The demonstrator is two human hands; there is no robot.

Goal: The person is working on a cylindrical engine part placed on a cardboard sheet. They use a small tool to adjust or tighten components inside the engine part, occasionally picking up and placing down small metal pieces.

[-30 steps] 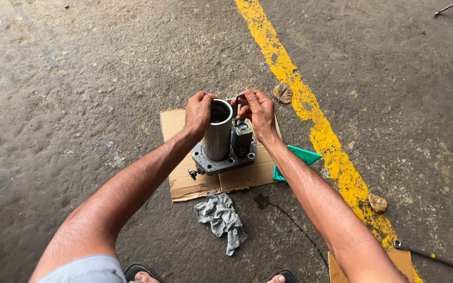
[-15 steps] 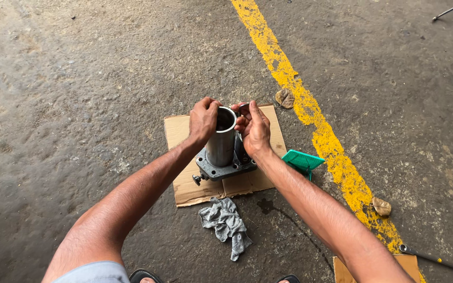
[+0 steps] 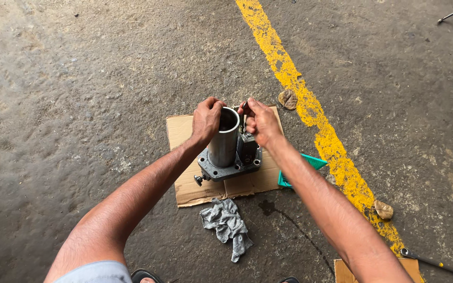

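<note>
I see no real package, label, sign or screen here, only a flat brown cardboard sheet (image 3: 184,131) on the floor.

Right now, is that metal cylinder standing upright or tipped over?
Upright. The metal cylinder stands on its grey base on the cardboard, open mouth up.

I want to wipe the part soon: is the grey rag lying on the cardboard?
No, the grey rag lies on the bare concrete floor, just below the cardboard.
</note>
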